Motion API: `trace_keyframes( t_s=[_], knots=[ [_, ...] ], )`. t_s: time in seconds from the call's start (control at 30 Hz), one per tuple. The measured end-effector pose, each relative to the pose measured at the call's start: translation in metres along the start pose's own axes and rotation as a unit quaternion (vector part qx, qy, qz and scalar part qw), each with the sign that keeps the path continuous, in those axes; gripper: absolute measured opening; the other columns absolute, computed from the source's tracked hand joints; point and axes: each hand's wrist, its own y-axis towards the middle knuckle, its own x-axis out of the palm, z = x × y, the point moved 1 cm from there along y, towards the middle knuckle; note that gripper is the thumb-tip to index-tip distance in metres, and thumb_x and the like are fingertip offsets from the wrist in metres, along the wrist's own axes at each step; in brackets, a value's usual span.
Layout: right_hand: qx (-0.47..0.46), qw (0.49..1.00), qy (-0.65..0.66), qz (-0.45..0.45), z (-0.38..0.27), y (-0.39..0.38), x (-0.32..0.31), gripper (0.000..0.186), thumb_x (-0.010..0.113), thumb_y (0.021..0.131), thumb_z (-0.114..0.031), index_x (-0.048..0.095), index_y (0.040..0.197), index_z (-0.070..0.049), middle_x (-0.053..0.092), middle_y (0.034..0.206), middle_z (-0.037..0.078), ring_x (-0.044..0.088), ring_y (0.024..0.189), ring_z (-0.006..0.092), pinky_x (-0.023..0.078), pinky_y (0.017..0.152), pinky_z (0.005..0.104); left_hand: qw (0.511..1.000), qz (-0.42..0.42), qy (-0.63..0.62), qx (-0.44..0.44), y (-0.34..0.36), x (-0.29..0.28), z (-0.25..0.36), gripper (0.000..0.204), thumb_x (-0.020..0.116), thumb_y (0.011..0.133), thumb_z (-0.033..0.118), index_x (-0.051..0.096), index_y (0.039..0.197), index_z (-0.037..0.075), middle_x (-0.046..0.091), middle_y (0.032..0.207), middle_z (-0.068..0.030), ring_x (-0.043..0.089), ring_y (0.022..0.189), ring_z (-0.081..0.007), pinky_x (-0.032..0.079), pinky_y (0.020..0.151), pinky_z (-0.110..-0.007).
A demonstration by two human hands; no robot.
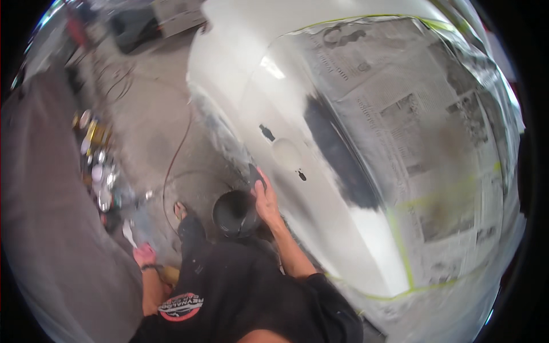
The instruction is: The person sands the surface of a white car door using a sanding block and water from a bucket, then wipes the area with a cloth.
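My right hand point(264, 200) is closed on a dark, flat block with a reddish edge point(257, 175). It is beside the lower edge of a white car body panel point(331, 137), which has a dark grey patch point(343, 154), two dark cut-out holes and a shallow round recess. Whether the block touches the panel, I cannot tell. Lower left, my left hand point(144, 254) is closed around the end of a slim white object point(129, 233), too blurred to name. Below my right hand stands a black bucket point(233, 214).
Newspaper point(423, 171) held by yellow-green tape covers the panel's right side. A grey-brown draped cover point(46, 171) fills the left, with several cans and bottles point(102, 171) along it. A thin hose point(178, 150) runs over the concrete floor point(148, 137).
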Motion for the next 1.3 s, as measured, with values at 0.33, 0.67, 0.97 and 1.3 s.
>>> trace_keyframes(
  t_s=[0.33, 0.67, 0.97, 1.3],
  knots=[
    [-0.320, 0.766, -0.441, 0.340, -0.174, 0.179, 0.109, 0.060, 0.055, 0.097, -0.003, 0.037, 0.155, -0.002, 0.033, 0.161, 0.023, 0.034, 0.148, 0.0432, 0.033, 0.118, 0.0540, 0.874, 0.053, 0.465, -0.127, 0.116, 0.107, 0.105, 0.010, 0.067, 0.092, 0.018, 0.061, 0.100, 0.013, 0.062, 0.078, -0.0023, 0.062, 0.064, -0.0181, 0.049, 0.051, -0.030],
    [-0.285, 0.721, -0.537, 0.333, -0.131, 0.253, 0.145, 0.066, 0.052, 0.097, -0.012, 0.031, 0.159, -0.005, 0.025, 0.167, 0.018, 0.025, 0.153, 0.0414, 0.029, 0.118, 0.0629, 0.832, -0.168, 0.470, -0.242, 0.267, 0.284, 0.130, 0.014, 0.063, 0.098, 0.022, 0.064, 0.107, 0.011, 0.068, 0.091, -0.0053, 0.067, 0.077, -0.0190, 0.056, 0.061, -0.033],
    [-0.141, 0.697, -0.548, 0.440, -0.105, 0.282, 0.158, 0.072, 0.062, 0.095, -0.025, 0.033, 0.159, -0.010, 0.027, 0.167, 0.010, 0.028, 0.153, 0.0321, 0.019, 0.117, 0.0704, 0.508, -0.524, 0.682, -0.055, 0.264, 0.652, -0.031, 0.033, 0.065, 0.100, 0.031, 0.069, 0.103, -0.002, 0.071, 0.093, -0.0078, 0.067, 0.080, -0.0168, 0.052, 0.072, -0.032],
    [-0.084, 0.654, -0.489, 0.572, -0.123, 0.334, 0.197, 0.071, 0.065, 0.094, -0.027, 0.038, 0.156, -0.007, 0.033, 0.165, 0.014, 0.032, 0.152, 0.0311, 0.020, 0.117, 0.0705, 0.191, -0.747, 0.586, 0.249, 0.179, 0.923, -0.107, 0.026, 0.078, 0.088, 0.025, 0.064, 0.089, 0.004, 0.059, 0.074, -0.0104, 0.059, 0.068, -0.0252, 0.050, 0.068, -0.038]
  ],
)
